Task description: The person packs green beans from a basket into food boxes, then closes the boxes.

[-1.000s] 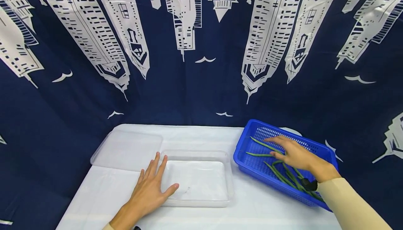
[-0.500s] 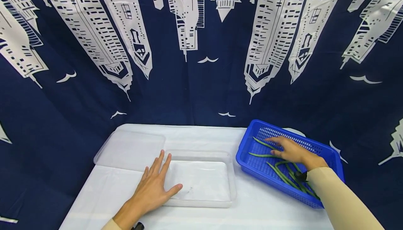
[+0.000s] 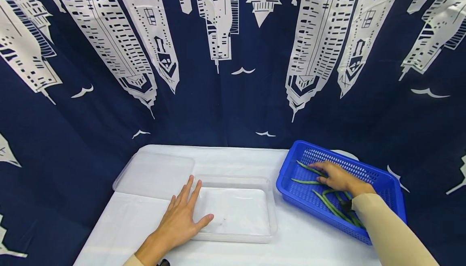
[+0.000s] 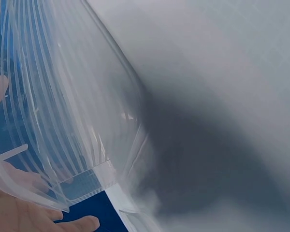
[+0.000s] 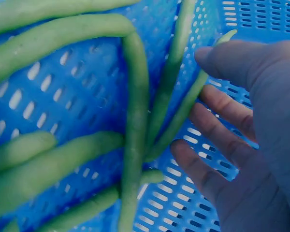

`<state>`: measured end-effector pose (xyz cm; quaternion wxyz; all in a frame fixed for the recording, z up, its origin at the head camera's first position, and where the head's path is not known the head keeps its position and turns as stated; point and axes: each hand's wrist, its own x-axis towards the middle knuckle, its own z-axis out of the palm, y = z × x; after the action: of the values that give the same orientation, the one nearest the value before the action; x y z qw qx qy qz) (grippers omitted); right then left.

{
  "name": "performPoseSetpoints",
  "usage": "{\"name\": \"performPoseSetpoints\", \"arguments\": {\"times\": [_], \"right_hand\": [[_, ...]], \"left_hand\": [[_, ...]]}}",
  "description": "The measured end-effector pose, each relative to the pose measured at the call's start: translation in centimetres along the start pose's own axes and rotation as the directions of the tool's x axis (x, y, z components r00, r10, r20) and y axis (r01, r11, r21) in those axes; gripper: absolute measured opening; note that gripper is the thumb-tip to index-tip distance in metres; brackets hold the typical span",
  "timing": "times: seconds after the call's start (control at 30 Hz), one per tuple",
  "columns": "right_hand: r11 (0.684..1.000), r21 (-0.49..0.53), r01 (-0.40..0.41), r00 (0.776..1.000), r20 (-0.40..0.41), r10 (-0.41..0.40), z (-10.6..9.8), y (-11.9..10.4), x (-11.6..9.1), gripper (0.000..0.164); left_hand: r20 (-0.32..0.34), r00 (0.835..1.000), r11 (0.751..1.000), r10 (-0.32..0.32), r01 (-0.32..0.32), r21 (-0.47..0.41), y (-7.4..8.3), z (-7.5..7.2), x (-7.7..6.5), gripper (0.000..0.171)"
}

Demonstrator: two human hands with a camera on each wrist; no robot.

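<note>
My left hand [image 3: 180, 219] lies with fingers spread at the left side of a clear plastic container [image 3: 236, 211]. In the left wrist view, the fingers [image 4: 24, 212] show beside and through the ribbed clear wall [image 4: 63, 96]. My right hand [image 3: 336, 177] reaches into a blue basket [image 3: 291, 195] holding several green beans [image 3: 329, 207]. In the right wrist view, its thumb overlaps a slim bean [image 5: 183, 108] near the tip, while the fingertips lie along that bean's side. A gap shows between thumb and fingers. A bent bean [image 5: 135, 96] lies nearer the camera.
A flat translucent lid [image 3: 156, 175] lies left of the container on the white table [image 3: 233, 254]. Behind the table hangs a navy cloth [image 3: 218, 108] printed with white buildings and birds. The basket stands at an angle by the right table edge.
My right hand has moved slightly within the basket, its thumb and fingers drawing closer together near the upper beans. The left hand stays by the container. The head view has shifted a little.
</note>
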<state>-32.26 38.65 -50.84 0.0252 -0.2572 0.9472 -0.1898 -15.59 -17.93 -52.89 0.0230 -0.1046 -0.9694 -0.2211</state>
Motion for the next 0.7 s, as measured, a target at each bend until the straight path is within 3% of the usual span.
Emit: {"name": "performPoseSetpoints", "arguments": {"times": [0.17, 0.33, 0.57, 0.7], "right_hand": [[0.998, -0.027, 0.061, 0.996, -0.060, -0.062, 0.7, 1.1, 0.5, 0.051], [0.983, -0.100, 0.152, 0.977, -0.135, -0.164, 2.0, 3.0, 0.9, 0.053], [0.993, -0.108, 0.055, 0.997, -0.050, -0.060, 1.1, 0.9, 0.6, 0.049], [0.990, -0.138, 0.039, 0.999, -0.025, -0.042, 0.7, 0.2, 0.7, 0.044]], "left_hand": [[-0.020, 1.000, 1.000, 0.007, -0.007, -0.004, 0.0, -0.1, 0.0, 0.109], [-0.023, 1.000, 1.000, 0.011, -0.011, 0.002, -0.1, -0.2, 0.1, 0.107], [-0.006, 1.000, 1.000, 0.005, -0.006, -0.007, 0.0, -0.1, 0.0, 0.106], [-0.006, 1.000, 1.000, 0.010, -0.010, -0.011, -0.1, 0.0, 0.0, 0.105]]}}
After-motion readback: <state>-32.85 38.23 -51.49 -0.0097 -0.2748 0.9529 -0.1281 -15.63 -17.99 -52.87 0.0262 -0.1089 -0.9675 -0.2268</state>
